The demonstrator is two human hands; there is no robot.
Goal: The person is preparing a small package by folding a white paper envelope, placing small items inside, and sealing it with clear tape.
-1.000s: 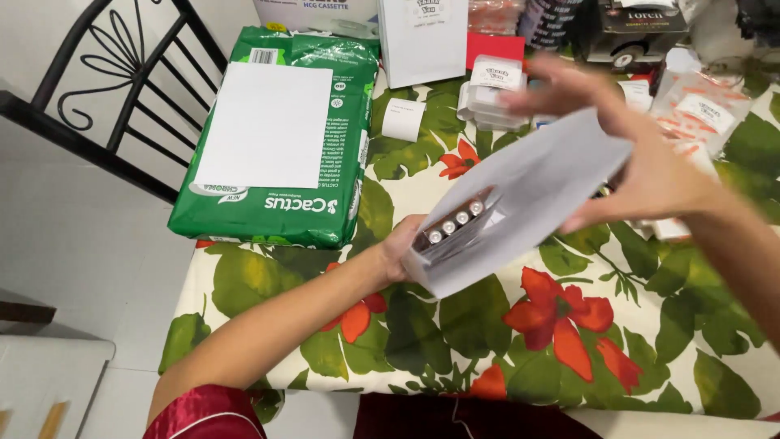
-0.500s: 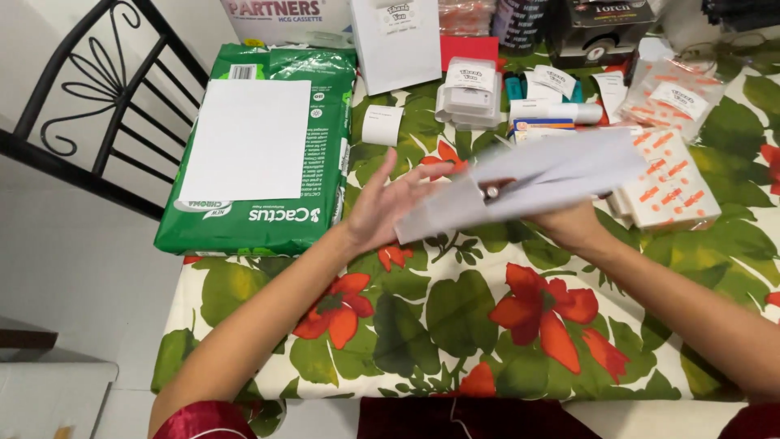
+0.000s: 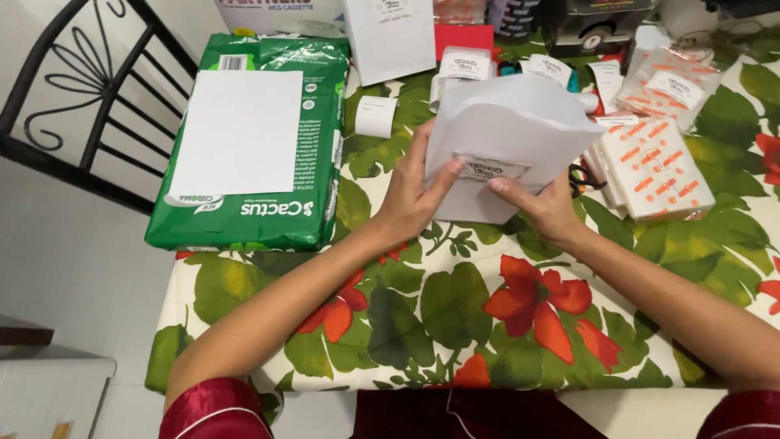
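A white paper bag (image 3: 508,138) with a small printed label on its front stands upright on the floral tablecloth (image 3: 455,325), held between both hands. My left hand (image 3: 410,191) grips its left edge, the thumb pressing on the label. My right hand (image 3: 543,207) holds the lower right edge, fingers touching the label from the other side. What is inside the bag is hidden.
A green paper ream pack (image 3: 256,150) with a loose white sheet (image 3: 240,130) on top lies at the left. Flat packets with orange marks (image 3: 654,167), small labelled boxes (image 3: 465,65) and another white bag (image 3: 390,36) crowd the back. A black metal chair (image 3: 77,106) stands left.
The bag, earlier tilted and held open in the air with small dark items showing inside, now stands upright on the table with both hands pressing on its front label.
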